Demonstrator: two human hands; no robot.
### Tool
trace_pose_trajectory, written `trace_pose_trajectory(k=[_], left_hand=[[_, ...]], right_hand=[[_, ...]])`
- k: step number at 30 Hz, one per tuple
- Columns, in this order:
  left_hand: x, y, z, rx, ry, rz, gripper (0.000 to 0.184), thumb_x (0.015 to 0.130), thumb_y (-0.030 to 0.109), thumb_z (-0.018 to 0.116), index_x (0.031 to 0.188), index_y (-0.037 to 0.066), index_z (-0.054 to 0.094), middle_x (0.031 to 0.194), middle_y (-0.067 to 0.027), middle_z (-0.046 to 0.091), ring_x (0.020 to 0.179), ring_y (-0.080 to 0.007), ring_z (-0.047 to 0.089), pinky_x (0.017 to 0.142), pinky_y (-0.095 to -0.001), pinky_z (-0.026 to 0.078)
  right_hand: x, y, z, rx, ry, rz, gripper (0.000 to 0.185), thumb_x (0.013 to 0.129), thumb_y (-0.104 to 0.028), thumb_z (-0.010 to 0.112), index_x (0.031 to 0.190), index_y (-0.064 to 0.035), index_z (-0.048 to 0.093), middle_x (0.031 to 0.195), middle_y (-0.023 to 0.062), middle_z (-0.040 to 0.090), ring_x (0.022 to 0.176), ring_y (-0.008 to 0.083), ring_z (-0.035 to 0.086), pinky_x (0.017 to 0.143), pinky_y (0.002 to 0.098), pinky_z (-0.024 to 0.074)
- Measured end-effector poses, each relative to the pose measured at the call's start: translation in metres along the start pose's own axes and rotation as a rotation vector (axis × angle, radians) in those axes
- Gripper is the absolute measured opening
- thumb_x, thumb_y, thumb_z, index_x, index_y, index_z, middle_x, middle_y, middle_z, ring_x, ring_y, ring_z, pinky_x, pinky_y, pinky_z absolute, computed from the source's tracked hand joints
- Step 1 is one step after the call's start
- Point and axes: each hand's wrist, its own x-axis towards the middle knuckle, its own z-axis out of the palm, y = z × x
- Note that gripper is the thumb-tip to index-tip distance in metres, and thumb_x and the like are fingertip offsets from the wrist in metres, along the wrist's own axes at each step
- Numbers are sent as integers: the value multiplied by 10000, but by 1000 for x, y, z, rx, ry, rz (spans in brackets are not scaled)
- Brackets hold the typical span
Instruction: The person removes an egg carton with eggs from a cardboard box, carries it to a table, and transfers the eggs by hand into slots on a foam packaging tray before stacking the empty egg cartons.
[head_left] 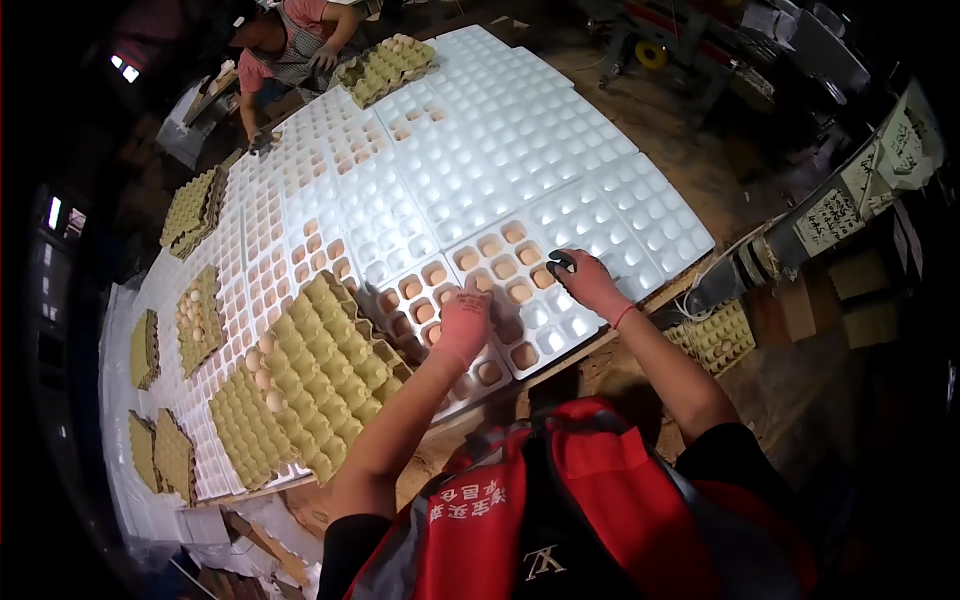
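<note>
My left hand (464,322), in a pink glove, is over the white foam tray near the table's front edge, its fingers on or just above the egg cells. What it holds, if anything, is hidden. To its right, my right hand (586,280), gloved in pink with dark fingertips, is bent over the tray beside an egg (542,278). Whether its fingers grip anything cannot be made out. Brown eggs (519,292) sit in cells around and between both hands. White trays (640,225) with bare cells lie beyond my right hand.
Stacked yellow-green egg cartons (325,360) with a few loose eggs stand left of my left arm. More cartons (200,310) lie farther left. A co-worker (295,45) leans over the far left side. A metal arm with paper labels (830,220) juts in at right.
</note>
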Motion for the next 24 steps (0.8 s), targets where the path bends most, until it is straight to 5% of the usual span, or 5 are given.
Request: trace_pose_trajectory(k=[6,12,18,20,24], left_hand=[[2,25,9,-288,-6,-167,393,822,208,655,1206,136,616,1132,-155,597,935,-358,634,802,-434,521],[3,83,35,-165,-131,-30,410,872,238,634,1258,114,579,1197,-134,568,968,-342,623,830,-462,502],[-18,108,109,-107,58,100,670,798,431,682,1349,80,535,1333,-189,487,1220,-371,460,969,-512,406],[-29,103,111,-107,190,39,597,820,314,651,1348,63,529,1336,-223,464,1222,-417,448,1030,-519,359],[-97,54,-18,-217,-22,4,488,749,193,716,1205,91,579,1253,-160,545,1166,-350,519,992,-444,429]], right_hand=[[-20,27,45,-173,78,-434,416,913,-161,580,1326,-143,532,1252,189,491,1174,384,507,1012,470,415],[-35,37,4,-30,187,-325,357,870,-123,614,1227,-115,594,1194,159,546,1132,371,531,957,462,444],[-38,17,-1,107,202,-334,288,875,-106,623,1162,-82,625,1160,161,582,1062,375,578,895,433,490],[-41,-3,2,143,216,-406,291,872,-67,626,1163,-71,629,1176,160,588,1076,376,585,902,420,494],[-43,-40,19,298,115,-428,294,861,15,603,1150,-34,620,1153,154,596,1057,365,597,899,405,495]])
